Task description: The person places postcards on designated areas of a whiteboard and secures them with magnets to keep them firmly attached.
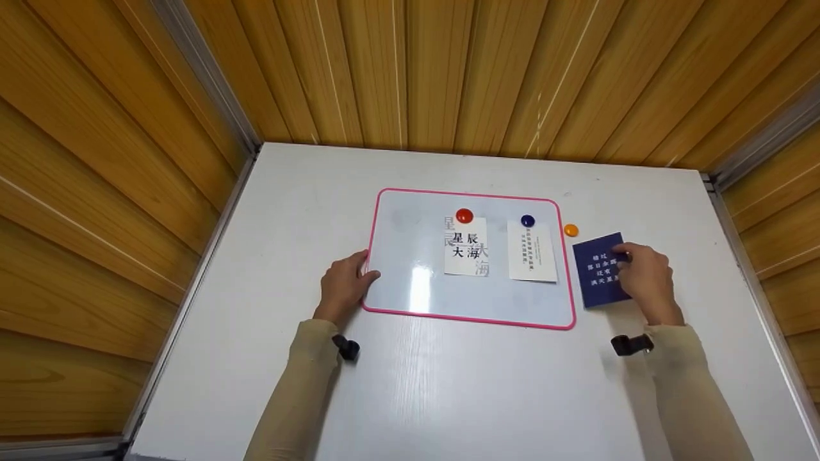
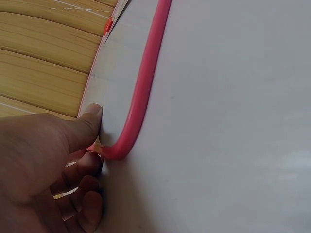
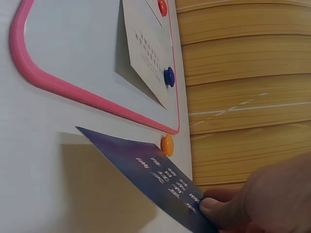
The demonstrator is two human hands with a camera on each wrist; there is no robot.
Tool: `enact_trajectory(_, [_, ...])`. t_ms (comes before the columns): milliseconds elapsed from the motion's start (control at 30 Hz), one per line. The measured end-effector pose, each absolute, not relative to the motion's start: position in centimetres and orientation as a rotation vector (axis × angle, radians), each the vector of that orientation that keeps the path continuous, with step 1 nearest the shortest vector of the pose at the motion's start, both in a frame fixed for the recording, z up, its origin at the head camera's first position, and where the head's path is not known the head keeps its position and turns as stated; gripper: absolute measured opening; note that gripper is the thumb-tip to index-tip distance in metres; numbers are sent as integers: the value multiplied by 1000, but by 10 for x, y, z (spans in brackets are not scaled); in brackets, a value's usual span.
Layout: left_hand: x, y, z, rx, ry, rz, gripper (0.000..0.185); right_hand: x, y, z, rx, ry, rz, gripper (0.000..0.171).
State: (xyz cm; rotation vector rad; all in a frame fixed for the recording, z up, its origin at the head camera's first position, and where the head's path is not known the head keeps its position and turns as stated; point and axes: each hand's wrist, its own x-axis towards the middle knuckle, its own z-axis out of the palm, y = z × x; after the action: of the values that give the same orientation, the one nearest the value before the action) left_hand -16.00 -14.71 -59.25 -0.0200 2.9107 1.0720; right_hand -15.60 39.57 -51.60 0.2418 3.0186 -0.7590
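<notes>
A small whiteboard (image 1: 397, 256) with a pink frame lies on the white table. My left hand (image 1: 343, 285) grips its left edge near the lower corner; in the left wrist view the thumb (image 2: 90, 119) lies over the frame and the fingers curl by the edge. Between thumb and fingers, my right hand (image 1: 647, 278) pinches the right side of a dark blue card (image 1: 596, 262) with white characters. That card is tilted, casting a shadow on the table in the right wrist view. An orange round magnet (image 1: 571, 230) sits just off the board's right edge, beside the card.
On the board, a red magnet (image 1: 464, 216) sits at the top of a white card (image 1: 464, 256) with black characters. A blue magnet (image 1: 527, 221) tops another white card (image 1: 533, 259). Wood-look panels (image 1: 435, 70) rise behind the table and at both sides.
</notes>
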Motion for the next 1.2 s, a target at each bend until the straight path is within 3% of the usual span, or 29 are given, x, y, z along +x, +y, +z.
enact_trajectory(1200, [-159,-147,-592,1,2898,1100,58,-168,362,-497,165,3062,-841,35])
